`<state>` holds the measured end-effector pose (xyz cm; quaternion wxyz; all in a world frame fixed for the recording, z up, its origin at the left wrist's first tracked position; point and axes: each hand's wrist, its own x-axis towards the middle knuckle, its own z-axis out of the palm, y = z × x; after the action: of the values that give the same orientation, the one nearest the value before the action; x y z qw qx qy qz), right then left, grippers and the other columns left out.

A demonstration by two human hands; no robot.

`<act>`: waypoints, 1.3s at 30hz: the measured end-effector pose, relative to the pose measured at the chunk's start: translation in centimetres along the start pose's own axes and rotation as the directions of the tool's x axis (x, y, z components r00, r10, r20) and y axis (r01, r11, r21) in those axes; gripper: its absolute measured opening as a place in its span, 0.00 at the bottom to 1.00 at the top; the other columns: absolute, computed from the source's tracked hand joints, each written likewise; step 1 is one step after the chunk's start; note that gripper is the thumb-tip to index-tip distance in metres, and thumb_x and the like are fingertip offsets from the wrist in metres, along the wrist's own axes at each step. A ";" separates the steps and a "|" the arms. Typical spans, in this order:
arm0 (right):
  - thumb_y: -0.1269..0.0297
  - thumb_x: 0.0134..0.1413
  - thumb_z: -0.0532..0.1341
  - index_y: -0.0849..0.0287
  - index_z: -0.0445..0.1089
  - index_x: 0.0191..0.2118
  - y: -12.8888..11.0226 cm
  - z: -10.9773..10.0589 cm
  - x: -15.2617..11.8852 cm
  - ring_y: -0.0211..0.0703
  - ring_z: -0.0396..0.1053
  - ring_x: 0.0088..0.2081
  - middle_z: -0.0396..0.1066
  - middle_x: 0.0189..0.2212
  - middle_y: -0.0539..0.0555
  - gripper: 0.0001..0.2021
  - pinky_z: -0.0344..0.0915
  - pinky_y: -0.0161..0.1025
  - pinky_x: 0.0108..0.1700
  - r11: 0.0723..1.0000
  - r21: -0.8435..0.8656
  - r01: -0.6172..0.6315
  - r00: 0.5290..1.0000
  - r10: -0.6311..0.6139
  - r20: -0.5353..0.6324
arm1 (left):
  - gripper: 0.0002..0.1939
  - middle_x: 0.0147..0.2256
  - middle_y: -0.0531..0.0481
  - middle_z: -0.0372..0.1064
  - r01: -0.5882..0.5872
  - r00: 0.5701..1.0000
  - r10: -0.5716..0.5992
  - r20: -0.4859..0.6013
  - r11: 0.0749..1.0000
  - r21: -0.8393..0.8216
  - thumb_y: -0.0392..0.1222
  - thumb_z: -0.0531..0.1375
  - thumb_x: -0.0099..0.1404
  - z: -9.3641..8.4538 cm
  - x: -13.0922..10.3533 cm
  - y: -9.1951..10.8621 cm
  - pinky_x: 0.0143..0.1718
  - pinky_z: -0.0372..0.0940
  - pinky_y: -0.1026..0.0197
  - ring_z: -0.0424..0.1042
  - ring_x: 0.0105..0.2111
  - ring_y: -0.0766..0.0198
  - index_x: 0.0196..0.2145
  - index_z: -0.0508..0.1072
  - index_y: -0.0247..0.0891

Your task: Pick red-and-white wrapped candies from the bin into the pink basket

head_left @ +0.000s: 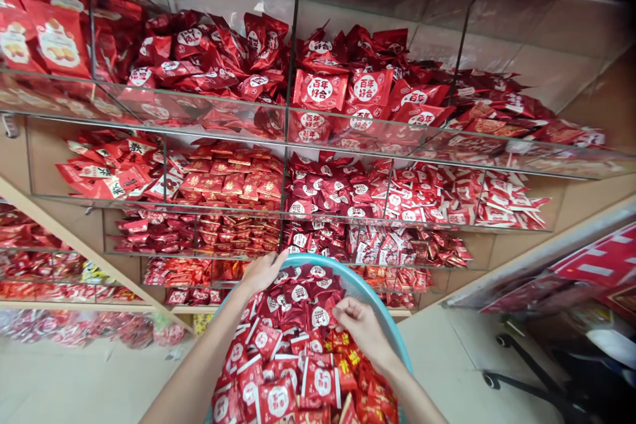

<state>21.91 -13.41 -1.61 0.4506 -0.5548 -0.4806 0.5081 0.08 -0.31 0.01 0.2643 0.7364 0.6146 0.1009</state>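
A turquoise plastic basin point(390, 318) full of small wrapped sweets is in front of me at the bottom centre of the head view. My left hand point(264, 273) rests at its far left rim, fingers together and closed over the edge. Over the right half of the contents is my right hand point(358, 323), its fingers curled in beside the dark red packets point(299, 293). Whether a packet is pinched in those fingers is hidden. Red packets with white labels point(275, 399) fill the near part, and orange-red ones with yellow print point(348, 362) lie below my right hand.
Tiered shelves point(318, 215) with clear dividers rise behind the basin, holding red sweet packets. Larger red bags point(57, 36) stand at the upper left. Bagged goods point(99, 328) lie low on the left. A wheeled chair base point(531, 377) stands on the tiled floor point(447, 358) at right.
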 end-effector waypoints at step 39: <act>0.59 0.54 0.50 0.58 0.65 0.26 -8.9 -2.2 2.2 0.36 0.58 0.21 0.65 0.21 0.50 0.12 0.53 0.34 0.25 0.632 -0.715 0.297 0.891 -0.453 -0.030 | 0.34 0.39 0.44 0.71 0.018 1.000 -0.018 -0.008 1.000 -0.009 0.66 0.35 0.56 -0.3 -0.2 0.4 0.39 0.59 0.54 0.68 0.40 0.51 0.34 0.70 0.42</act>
<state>23.43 -10.07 7.09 0.3529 -0.6190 -0.6905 0.1243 0.18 -0.48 0.52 0.2658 0.7293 0.6218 0.1043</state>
